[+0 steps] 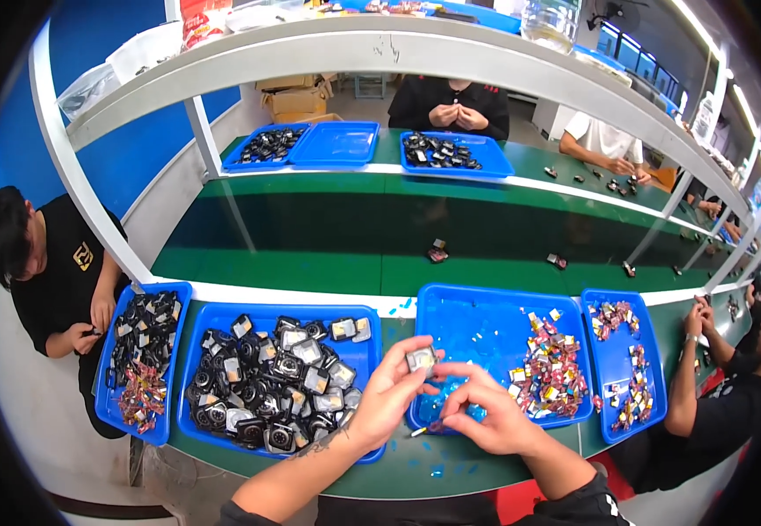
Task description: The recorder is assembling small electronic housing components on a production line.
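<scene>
In the head view, a small square casing is pinched between the thumb and fingers of the left hand, in front of the left edge of a blue tray on the green counter. The right hand is held just beside it, fingers curled; whether anything is gripped there cannot be told. Dark casings are heaped to the left.

Left sleeve black, short, forearm bare below it; dark line tattoo near wrist. Right sleeve black, white marking toward outer edge. Left hand, right hand bare
</scene>
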A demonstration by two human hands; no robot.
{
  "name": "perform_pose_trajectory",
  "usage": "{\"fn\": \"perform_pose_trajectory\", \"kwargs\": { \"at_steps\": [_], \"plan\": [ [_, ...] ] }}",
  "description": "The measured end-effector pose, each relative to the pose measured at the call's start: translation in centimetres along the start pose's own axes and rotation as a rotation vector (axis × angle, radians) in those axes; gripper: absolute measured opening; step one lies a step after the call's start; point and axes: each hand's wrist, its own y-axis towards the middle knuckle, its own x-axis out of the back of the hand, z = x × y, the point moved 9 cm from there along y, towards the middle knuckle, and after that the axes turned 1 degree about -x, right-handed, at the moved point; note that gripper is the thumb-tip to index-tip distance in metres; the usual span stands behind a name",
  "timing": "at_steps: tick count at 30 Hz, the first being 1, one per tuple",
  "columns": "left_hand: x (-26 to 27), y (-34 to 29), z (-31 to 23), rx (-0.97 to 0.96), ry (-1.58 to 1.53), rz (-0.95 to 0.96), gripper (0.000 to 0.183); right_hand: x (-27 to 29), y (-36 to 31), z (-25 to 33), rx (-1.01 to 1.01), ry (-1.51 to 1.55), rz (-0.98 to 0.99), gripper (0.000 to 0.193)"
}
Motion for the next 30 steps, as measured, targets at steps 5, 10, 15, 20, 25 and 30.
{"fn": "perform_pose_trajectory", "kwargs": {
  "at_steps": [5, 10, 15, 20, 25, 30],
  "plan": [
    [-0.8, -0.2, -0.3, -0.076, 0.355, 0.088, 0.024, 1.3, -0.4, -2.3, -0.106, 0.192, -0.205, 0.011],
    [-2.2, -1.9, -2.0, -0.347, 0.727, 0.069, 0.014, 1.5, -1.8, -3.7, -0.225, 0.547, -0.328, 0.011],
    [-2.5, -1.5, -2.0, -0.321, 0.737, 0.082, 0.014, 1.5, -2.3, -4.1, -0.326, 0.554, -0.392, 0.011],
    [-1.8, -1.6, -2.9, -0.365, 0.859, -0.026, 0.012, 0.8, -1.5, -5.0, -0.388, 0.560, -0.280, 0.008],
    [-2.8, -1.3, -2.8, -0.458, 1.002, 0.027, 0.014, 1.3, -1.4, -5.1, -0.367, 0.592, -0.300, 0.008],
    [-3.3, -2.5, -3.4, -0.558, 1.101, 0.005, 0.014, 0.7, -1.8, -4.4, -0.373, 0.599, -0.184, 0.007]
  ]
}}
